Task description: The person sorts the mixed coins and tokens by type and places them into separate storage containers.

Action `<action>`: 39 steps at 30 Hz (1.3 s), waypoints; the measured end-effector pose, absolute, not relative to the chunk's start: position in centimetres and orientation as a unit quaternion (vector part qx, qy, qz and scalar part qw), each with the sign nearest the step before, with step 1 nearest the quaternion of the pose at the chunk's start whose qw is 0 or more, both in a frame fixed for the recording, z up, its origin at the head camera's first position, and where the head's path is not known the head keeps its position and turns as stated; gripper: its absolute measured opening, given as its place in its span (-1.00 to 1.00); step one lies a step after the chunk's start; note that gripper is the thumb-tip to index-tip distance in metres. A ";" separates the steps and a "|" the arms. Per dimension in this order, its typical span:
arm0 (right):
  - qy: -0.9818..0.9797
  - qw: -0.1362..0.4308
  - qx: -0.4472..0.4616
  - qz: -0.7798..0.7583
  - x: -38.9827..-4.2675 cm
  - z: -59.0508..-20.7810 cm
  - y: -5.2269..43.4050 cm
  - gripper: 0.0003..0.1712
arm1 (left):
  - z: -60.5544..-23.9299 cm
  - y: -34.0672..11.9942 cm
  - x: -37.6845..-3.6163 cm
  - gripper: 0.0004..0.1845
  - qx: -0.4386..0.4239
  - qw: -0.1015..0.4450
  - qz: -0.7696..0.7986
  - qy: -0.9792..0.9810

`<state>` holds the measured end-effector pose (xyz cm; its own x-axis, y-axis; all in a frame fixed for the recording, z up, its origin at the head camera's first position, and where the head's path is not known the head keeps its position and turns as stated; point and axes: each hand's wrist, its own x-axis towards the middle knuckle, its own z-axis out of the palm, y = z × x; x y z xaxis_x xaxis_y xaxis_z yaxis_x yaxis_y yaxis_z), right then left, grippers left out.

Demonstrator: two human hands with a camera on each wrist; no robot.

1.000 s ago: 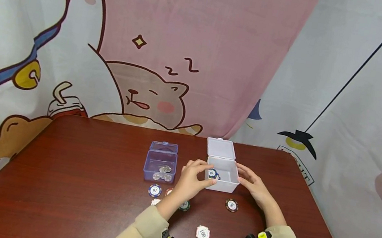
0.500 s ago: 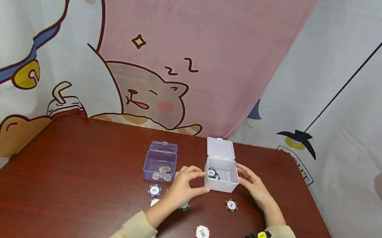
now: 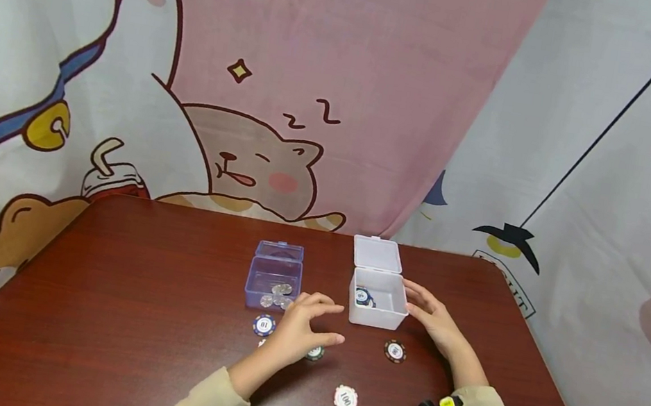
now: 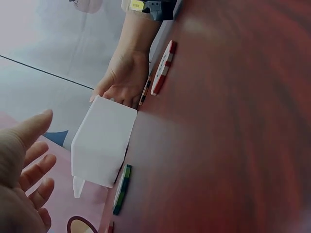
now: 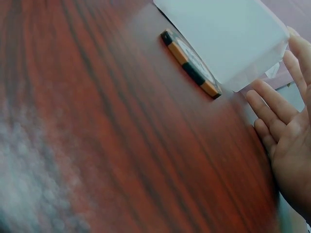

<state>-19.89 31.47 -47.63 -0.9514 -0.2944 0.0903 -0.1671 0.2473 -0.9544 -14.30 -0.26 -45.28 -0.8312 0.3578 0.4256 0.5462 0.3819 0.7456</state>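
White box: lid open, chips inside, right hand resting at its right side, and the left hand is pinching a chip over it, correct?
Not quite. The left hand holds nothing: the head view shows its fingers relaxed and spread above the table, left of the white box. The rest stands: lid open, chips inside, right hand at its right side.

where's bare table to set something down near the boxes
Bare wood lies left of the blue box toward the table edge, behind both boxes, and right of the right hand. It is crowded in front: chips lie scattered between the left hand and the white box.
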 end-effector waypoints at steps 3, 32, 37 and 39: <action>0.790 0.054 -0.148 -0.592 -19.3 -46.7 31.0 -0.42 | -45.6 -0.7 -14.1 -0.48 -0.283 0.101 -0.467 -0.831; 0.781 0.049 -0.152 -0.603 -20.3 -48.6 31.9 -0.40 | -48.7 -3.5 -13.3 -0.46 -0.285 0.064 -0.406 -0.866; 0.783 0.046 -0.152 -0.602 -20.4 -48.8 31.9 -0.41 | -48.9 -3.6 -13.3 -0.46 -0.288 0.063 -0.387 -0.874; 0.784 0.045 -0.151 -0.600 -20.4 -48.8 31.9 -0.41 | -48.9 -3.6 -13.3 -0.46 -0.291 0.064 -0.380 -0.876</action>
<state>-20.36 31.92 -48.81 -0.9503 -0.2907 0.1115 -0.1836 0.2338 -0.9548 -13.29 -3.64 -48.94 -0.8229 0.4605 0.3328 0.5577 0.5428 0.6279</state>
